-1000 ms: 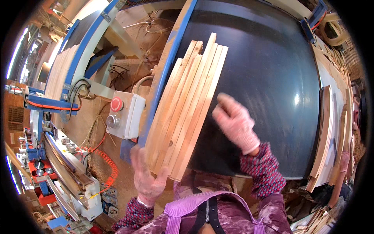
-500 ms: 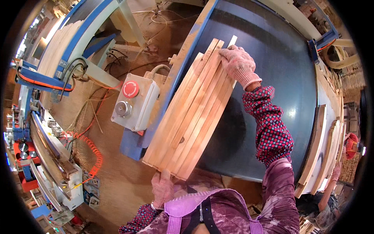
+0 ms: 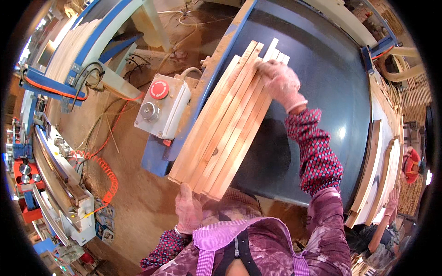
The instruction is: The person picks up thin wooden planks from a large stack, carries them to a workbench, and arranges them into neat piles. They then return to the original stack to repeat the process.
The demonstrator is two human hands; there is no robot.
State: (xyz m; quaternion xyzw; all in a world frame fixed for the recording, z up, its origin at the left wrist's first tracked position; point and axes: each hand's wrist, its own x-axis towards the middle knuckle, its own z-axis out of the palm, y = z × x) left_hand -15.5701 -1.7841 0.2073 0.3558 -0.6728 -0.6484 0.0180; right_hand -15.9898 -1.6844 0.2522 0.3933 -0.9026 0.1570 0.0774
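Wooden strips [image 3: 225, 131] lie side by side on black belt [image 3: 317, 152]. Right hand [image 3: 280, 83]: fingers bent over far part. Left hand [image 3: 189, 212]: thumb at near ends. Grasp, either hand: cannot tell.

Wooden strips [image 3: 218, 138] toned pale tan, left glove [image 3: 189, 210] and right glove [image 3: 282, 83] tinted pale pink, sleeve cover [image 3: 318, 154] patterned red and blue-grey, apron [image 3: 225, 237] checked in purple, machine bed [image 3: 317, 69] coloured blue-black

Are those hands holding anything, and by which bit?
The right hand curls over the wooden strips near their far ends; the left hand is at their near ends. Whether either really grips them can't be told.
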